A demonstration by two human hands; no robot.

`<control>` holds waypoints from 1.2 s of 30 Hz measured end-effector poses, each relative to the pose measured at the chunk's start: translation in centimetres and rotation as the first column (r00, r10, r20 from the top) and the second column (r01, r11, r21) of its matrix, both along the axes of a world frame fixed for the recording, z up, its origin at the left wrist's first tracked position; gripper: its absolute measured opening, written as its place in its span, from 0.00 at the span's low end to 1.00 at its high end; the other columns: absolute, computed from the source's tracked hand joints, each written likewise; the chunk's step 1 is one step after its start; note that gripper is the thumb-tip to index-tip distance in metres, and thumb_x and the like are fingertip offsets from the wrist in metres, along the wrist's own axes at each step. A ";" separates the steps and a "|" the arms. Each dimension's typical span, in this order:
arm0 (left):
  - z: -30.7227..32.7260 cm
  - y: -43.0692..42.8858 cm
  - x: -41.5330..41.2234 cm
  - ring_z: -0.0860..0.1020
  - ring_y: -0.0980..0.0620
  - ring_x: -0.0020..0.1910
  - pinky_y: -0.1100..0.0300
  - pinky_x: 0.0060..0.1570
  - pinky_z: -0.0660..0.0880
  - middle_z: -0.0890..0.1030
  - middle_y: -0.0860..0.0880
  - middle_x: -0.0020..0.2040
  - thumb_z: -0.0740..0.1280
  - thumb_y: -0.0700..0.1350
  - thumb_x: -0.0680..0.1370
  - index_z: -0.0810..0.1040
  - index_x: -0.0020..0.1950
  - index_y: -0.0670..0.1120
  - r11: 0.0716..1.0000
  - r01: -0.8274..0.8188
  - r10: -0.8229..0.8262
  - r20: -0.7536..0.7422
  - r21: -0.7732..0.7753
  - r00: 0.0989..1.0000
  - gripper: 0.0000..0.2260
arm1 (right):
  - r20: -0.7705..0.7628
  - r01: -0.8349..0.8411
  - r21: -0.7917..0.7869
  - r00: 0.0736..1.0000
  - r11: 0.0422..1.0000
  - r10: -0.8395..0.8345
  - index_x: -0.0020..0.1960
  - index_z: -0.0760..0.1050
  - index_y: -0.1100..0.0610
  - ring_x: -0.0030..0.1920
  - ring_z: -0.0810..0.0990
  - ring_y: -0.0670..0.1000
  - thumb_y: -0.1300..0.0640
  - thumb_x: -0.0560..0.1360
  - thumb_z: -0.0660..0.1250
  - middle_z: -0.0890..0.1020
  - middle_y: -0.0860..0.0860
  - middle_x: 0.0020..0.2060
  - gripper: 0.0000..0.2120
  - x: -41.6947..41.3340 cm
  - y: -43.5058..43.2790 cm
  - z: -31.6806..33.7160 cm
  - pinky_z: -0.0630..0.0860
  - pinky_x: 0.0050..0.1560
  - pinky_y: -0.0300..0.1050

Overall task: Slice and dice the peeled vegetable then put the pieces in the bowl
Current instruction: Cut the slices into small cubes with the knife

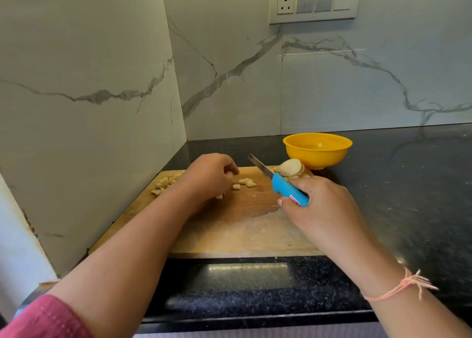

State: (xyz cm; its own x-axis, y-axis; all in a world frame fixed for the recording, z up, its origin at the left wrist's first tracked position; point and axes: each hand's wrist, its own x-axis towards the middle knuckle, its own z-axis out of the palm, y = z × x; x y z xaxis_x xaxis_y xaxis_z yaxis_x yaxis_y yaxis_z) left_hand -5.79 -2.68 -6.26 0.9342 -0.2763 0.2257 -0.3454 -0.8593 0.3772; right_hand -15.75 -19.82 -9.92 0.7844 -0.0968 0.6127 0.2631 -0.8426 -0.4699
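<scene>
Vegetable dice (163, 184) are lying far left on the cutting board (242, 230), and I'm seeing the left hand (208, 174) pinching one piece, the right hand (316, 205) gripping the blue knife (278, 184), slices (290, 167) sitting stacked beside its blade, the yellow bowl (318, 148) standing just behind.

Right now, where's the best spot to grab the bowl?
Probably pinch the bowl by its flared rim on the right, coming from above-right. It sits upright with bare counter there; slices and the knife crowd its near-left.
</scene>
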 end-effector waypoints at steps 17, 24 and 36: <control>-0.9 -2.0 -0.6 0.73 0.57 0.51 0.62 0.52 0.74 0.78 0.51 0.56 0.65 0.48 0.79 0.78 0.59 0.49 0.988 0.123 -0.126 0.031 0.091 0.992 0.10 | -0.018 0.040 0.029 0.999 0.999 -0.040 0.59 0.78 0.54 0.43 0.73 0.46 0.50 0.76 0.65 0.79 0.49 0.48 0.14 -0.2 0.1 -0.4 0.67 0.35 0.35; -0.7 -0.9 0.4 0.75 0.53 0.47 0.58 0.50 0.74 0.78 0.49 0.51 0.63 0.45 0.80 0.77 0.55 0.46 0.971 -0.076 0.062 0.071 0.225 0.996 0.07 | -0.024 0.043 0.036 0.999 0.998 -0.042 0.58 0.78 0.53 0.39 0.72 0.45 0.50 0.76 0.65 0.78 0.47 0.45 0.13 -0.3 0.1 -0.4 0.59 0.30 0.31; 0.8 -0.8 0.9 0.77 0.49 0.48 0.53 0.50 0.78 0.80 0.48 0.51 0.61 0.49 0.81 0.77 0.59 0.47 0.948 -0.215 0.181 0.157 0.233 0.971 0.10 | 0.039 0.002 0.203 0.999 0.979 -0.010 0.56 0.78 0.54 0.42 0.74 0.46 0.53 0.77 0.63 0.80 0.49 0.46 0.11 -0.4 -0.6 -0.4 0.66 0.34 0.31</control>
